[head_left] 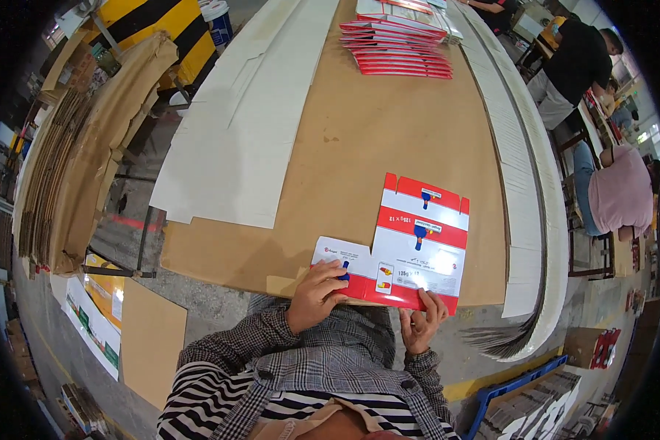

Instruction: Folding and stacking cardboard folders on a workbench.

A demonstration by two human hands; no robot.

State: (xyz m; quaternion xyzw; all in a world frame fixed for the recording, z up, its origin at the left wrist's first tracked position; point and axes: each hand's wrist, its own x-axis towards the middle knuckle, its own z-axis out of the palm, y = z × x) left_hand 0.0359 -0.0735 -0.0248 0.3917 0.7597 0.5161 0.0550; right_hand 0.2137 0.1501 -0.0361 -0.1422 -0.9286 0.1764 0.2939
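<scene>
A printed carton blank (429,253), red and white with blue pictures, lies near the front edge of the brown cardboard-covered table (389,132). Its narrow flap extends to the left and its slotted flaps point to the far side. Curled fingers of my left hand (315,295) press on the left flap near its lower edge. At the lower right edge, my right hand (422,321) grips the blank, fingers on top and thumb below. A pile of similar red-and-white folded cartons (400,55) lies at the table's far end.
A white sheet (235,147) covers the table's left side; white layered sheets (521,183) run along the right. Stacked brown cardboard (66,183) stands at left. A blue pallet (517,389) with stacked sheets sits at lower right. Other people (576,66) are at far right.
</scene>
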